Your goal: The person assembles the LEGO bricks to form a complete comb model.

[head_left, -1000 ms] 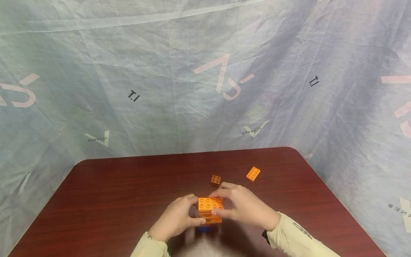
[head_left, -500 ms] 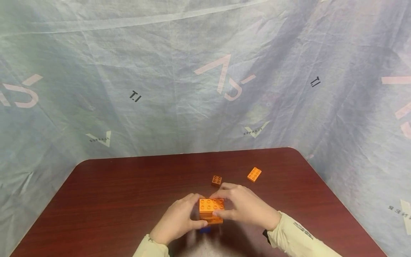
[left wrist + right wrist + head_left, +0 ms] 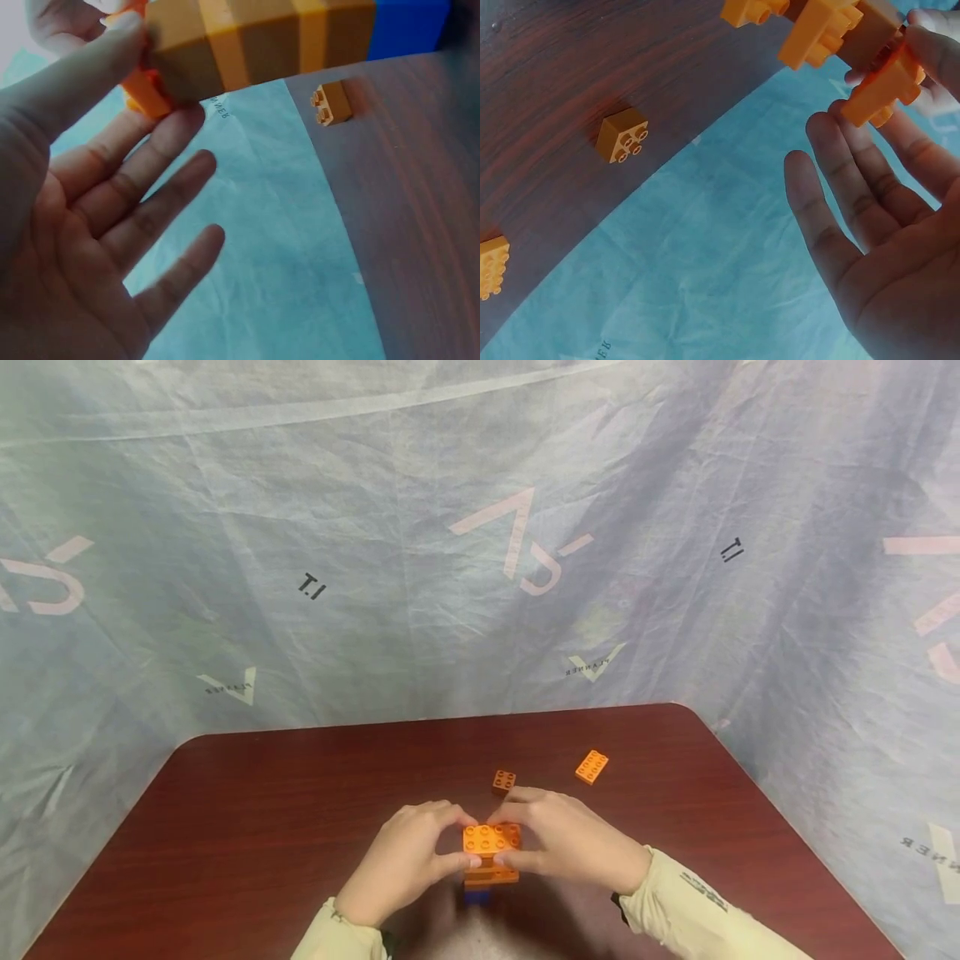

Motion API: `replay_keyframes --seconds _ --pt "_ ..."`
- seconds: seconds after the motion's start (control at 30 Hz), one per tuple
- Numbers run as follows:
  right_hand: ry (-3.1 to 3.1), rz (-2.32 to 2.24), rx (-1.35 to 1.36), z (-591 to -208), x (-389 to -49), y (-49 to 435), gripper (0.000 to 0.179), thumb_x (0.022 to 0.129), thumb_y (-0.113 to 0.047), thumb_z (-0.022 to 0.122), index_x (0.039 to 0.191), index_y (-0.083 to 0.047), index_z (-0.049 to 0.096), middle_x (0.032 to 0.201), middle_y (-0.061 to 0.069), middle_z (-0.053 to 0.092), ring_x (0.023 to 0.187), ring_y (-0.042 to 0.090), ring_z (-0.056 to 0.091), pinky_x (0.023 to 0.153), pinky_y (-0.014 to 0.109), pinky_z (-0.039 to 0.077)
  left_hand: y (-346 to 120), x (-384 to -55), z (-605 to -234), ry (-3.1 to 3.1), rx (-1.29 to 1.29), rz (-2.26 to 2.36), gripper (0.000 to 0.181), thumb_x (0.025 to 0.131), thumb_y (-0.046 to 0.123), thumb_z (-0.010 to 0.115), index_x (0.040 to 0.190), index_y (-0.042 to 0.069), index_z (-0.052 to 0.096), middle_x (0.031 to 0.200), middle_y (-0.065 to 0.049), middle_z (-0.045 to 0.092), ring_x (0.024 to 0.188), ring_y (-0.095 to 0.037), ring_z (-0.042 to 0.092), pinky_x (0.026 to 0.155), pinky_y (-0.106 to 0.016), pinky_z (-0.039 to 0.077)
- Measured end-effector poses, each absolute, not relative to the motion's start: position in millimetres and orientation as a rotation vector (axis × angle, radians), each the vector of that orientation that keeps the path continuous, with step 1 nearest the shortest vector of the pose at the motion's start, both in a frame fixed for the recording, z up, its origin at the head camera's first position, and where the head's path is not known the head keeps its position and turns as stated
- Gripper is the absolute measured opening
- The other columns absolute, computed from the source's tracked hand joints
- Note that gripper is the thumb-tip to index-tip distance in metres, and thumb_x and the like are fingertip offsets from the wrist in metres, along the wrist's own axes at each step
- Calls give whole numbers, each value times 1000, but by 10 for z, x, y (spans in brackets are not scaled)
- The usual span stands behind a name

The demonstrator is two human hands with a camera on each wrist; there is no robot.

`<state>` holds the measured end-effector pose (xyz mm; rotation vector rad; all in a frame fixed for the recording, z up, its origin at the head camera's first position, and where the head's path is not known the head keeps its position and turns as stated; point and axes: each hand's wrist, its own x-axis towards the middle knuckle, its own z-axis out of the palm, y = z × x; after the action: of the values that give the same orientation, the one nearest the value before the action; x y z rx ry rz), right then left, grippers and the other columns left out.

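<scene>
A tower of toy building bricks stands at the table's near side, its blue brick (image 3: 477,897) lowest. Brown bricks (image 3: 262,30) and thin orange ones alternate above that. On top lies a flat orange eight-stud brick (image 3: 491,838), slightly askew in the left wrist view. My left hand (image 3: 405,857) pinches the left end of this top brick between thumb and index finger. From the other side, my right hand (image 3: 558,845) pinches its right end, thumb in front and fingers behind. In both wrist views the remaining fingers are spread away from the tower.
A loose brown four-stud brick (image 3: 504,781) lies just beyond the right hand on the dark red table (image 3: 315,793). Farther right is another flat orange brick (image 3: 592,767). A grey printed cloth (image 3: 405,610) hangs around the table's back and sides.
My left thumb has risen from the lower layers to the top brick, and the left hand has shifted up with it. The right hand has stayed nearly in place.
</scene>
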<state>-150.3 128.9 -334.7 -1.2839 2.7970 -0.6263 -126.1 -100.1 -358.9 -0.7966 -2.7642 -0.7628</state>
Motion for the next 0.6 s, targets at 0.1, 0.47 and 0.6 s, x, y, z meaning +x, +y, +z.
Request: replay_keyframes --seconds 0.1,0.47,0.6 --pt "2743 -668 -1331 -3365 -1515 1269 29 93 -30 77 116 -14 75 107 -9 69 83 0 59 76 21 52 -981 -1258 -3570 -2768 -790 -714 27 80 29 87 101 16 75 98 7 73 89 -15 69 84 -46 53" --pt "2697 -721 -1370 -3378 -1517 1209 23 90 -18 79 111 -9 76 97 -6 74 72 -3 56 67 13 48 -911 -1224 -3511 -2819 -701 -699 28 73 28 92 90 21 71 89 9 73 72 -9 61 66 -36 50" --pt "2688 -675 -1353 -3336 -1535 1188 21 90 -19 80 109 -11 77 90 -11 70 68 -2 52 64 15 46 -898 -1238 -3491 -2874 -650 -780 27 73 28 92 89 21 71 85 10 71 67 -7 55 60 -32 45"
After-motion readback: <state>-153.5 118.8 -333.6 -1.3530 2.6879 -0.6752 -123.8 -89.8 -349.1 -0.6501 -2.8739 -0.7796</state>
